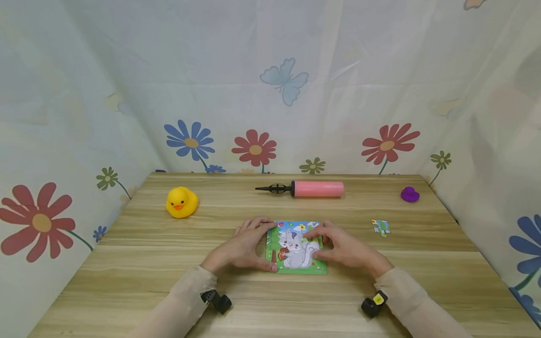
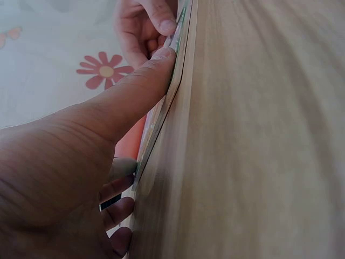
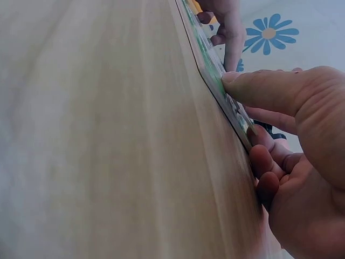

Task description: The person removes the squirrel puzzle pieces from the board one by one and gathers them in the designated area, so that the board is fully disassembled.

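The wooden table [image 1: 427, 272] bears a colourful puzzle [image 1: 293, 253] of a grey squirrel.

Curtained tabletop booth; flower-printed cloth walls [image 1: 338, 117]; wood-grain table [image 1: 291, 305]

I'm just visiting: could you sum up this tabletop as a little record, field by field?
Surface: wooden table
Centre: puzzle showing a grey squirrel with a nut
Left grip: a bare hand spread along the puzzle's left side
Right grip: a bare hand touching the puzzle's right side
Apart, right: loose puzzle section
Back: pink-and-black pump
Toys: yellow duck, left; smaller purple toy, right
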Demonstrator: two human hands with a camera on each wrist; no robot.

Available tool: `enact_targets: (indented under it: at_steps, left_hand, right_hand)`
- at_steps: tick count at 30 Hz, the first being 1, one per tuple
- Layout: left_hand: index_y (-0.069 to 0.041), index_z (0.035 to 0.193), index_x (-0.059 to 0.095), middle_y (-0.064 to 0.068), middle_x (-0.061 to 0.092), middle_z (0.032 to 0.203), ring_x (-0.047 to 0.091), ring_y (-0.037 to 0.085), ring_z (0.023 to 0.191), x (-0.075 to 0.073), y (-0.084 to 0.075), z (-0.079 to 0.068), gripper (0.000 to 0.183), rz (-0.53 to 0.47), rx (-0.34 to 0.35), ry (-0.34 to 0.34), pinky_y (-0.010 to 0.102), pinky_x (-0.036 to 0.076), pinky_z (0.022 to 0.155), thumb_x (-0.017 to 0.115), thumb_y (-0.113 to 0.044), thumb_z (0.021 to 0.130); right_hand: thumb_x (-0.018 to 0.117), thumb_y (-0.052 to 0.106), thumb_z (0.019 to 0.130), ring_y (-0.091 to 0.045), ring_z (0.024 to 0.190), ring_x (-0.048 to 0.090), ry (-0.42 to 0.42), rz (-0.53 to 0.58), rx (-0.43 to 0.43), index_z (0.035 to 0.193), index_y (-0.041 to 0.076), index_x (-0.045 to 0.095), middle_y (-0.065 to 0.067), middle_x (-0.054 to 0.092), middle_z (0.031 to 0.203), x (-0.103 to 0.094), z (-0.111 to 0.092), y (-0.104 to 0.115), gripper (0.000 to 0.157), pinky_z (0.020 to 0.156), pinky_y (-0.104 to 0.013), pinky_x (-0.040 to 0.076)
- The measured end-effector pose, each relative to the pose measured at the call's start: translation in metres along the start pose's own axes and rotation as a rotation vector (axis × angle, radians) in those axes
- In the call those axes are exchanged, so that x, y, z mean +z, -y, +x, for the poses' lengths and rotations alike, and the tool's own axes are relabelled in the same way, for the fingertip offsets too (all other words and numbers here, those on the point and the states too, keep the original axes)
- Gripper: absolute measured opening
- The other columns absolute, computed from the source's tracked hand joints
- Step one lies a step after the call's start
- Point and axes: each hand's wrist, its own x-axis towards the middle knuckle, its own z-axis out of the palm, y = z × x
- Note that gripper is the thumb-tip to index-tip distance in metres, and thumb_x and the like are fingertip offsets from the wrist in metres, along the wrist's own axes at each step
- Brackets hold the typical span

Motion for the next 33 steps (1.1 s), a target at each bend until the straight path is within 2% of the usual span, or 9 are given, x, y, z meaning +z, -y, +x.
enact_targets:
  at_steps: [4, 20, 33]
  left_hand:
    - [-0.012, 0.17, 0.044, 0.01, 0.038, 0.173, 0.038, 0.037, 0.151, 0.0005, 0.0008, 0.0, 0.118, 0.002, 0.004, 0.0, 0.066, 0.036, 0.12, 0.098, -0.063, 0.078]
    - [-0.011, 0.17, 0.044, 0.01, 0.038, 0.172, 0.038, 0.037, 0.151, 0.0001, -0.0001, -0.0016, 0.117, -0.005, 0.002, 0.002, 0.067, 0.035, 0.12, 0.098, -0.062, 0.079]
    - [-0.011, 0.171, 0.042, 0.012, 0.037, 0.174, 0.037, 0.038, 0.152, -0.0008, 0.0008, -0.0009, 0.119, 0.007, 0.006, 0.008, 0.067, 0.036, 0.12, 0.097, -0.063, 0.079]
  right_hand:
    - [0.083, 0.026, 0.103, -0.023, 0.108, 0.052, 0.004, 0.006, -0.002, 0.145, 0.015, 0.074, -0.008, 0.059, 0.126, 0.0001, 0.0, 0.0, 0.044, 0.092, -0.033, 0.047]
    - [0.081, 0.028, 0.105, -0.021, 0.102, 0.051, 0.0, -0.013, 0.014, 0.146, 0.018, 0.075, -0.004, 0.056, 0.117, 0.0022, -0.0007, -0.0001, 0.043, 0.085, -0.029, 0.046]
    - [0.077, 0.031, 0.108, -0.022, 0.107, 0.051, 0.015, 0.002, 0.021, 0.149, 0.021, 0.073, -0.002, 0.056, 0.121, -0.0004, -0.0013, -0.0004, 0.042, 0.089, -0.033, 0.046]
